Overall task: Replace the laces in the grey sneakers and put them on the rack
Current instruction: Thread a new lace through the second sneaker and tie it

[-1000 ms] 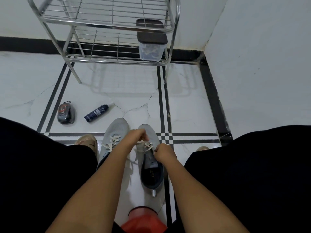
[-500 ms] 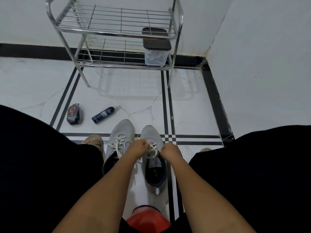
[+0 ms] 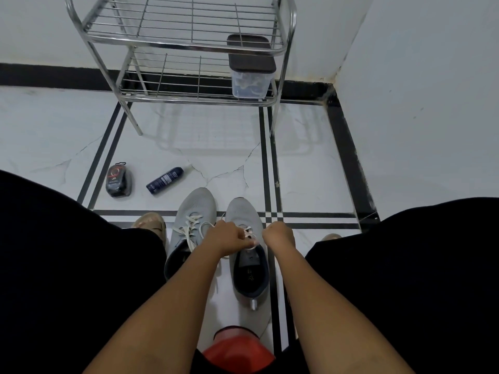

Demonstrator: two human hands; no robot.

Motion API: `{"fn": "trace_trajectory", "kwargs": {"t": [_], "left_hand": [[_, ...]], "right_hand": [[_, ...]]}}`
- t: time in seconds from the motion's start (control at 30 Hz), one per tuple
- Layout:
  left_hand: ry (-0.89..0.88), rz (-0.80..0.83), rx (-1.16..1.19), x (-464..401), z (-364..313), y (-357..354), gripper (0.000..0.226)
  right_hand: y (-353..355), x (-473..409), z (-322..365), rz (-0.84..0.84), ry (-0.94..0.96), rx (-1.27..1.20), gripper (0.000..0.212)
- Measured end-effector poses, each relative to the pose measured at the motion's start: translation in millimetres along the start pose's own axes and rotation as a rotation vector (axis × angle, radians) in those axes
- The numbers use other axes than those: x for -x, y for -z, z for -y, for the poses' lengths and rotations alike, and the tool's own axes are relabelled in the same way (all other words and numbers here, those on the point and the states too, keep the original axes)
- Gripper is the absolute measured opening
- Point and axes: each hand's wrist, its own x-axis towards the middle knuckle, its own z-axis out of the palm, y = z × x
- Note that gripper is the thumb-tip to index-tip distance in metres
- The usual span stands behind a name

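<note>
Two grey sneakers sit side by side on the floor (image 3: 310, 171) between the person's knees, toes pointing toward the rack (image 3: 189, 47). The left sneaker (image 3: 193, 211) already carries a white lace (image 3: 189, 228) crossed through its eyelets, its loose ends trailing over the side – it looks threaded but not tied, as far as can be seen. The right sneaker (image 3: 244, 214) is the one in hand. The left hand (image 3: 229, 238) is curled over its tongue area, fingers pinching the white lace there; the right hand (image 3: 278, 234) is closed in a fist just beside the shoe's outer edge, apparently gripping the other lace end, though the lace itself is hidden inside the fist.

Judging from this, the relacing is well along: one shoe done or nearly so, the second at its upper eyelets, being pulled snug or tied. Left to do – finish that lace, perhaps tie both, then lift the pair onto the rack, which stands well apart ahead. Its lower shelf holds only a clear lidded box (image 3: 249, 74) at the right end. A brush (image 3: 118, 180) and a dark spray can (image 3: 164, 180) lie on the floor to the left.
</note>
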Motion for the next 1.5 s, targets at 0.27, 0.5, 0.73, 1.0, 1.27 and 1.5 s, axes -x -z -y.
{"fn": "trace_trajectory", "kwargs": {"t": [0.27, 0.5, 0.73, 1.0, 1.27, 1.5], "left_hand": [[0.043, -0.02, 0.268, -2, -7, 29, 0.022], [0.265, -0.283, 1.577, 5, -20, 80, 0.021], [0.308, -0.207, 1.382, 12, -25, 96, 0.027], [0.325, -0.224, 1.353, 13, -26, 97, 0.025], [0.644, -0.544, 1.769, 3, 5, 81, 0.016], [0.835, -0.576, 1.95, -2, 30, 51, 0.033]], "right_hand": [[11, 6, 5, -0.024, 0.019, -0.085, 0.022], [23, 23, 29, 0.252, 0.138, -0.771, 0.012], [26, 35, 46, 0.291, 0.355, -0.726, 0.024], [27, 34, 44, 0.434, 0.254, -0.849, 0.013], [63, 23, 33, 0.271, 0.165, -0.555, 0.013], [68, -3, 19, 0.003, 0.047, -0.054, 0.018]]}}
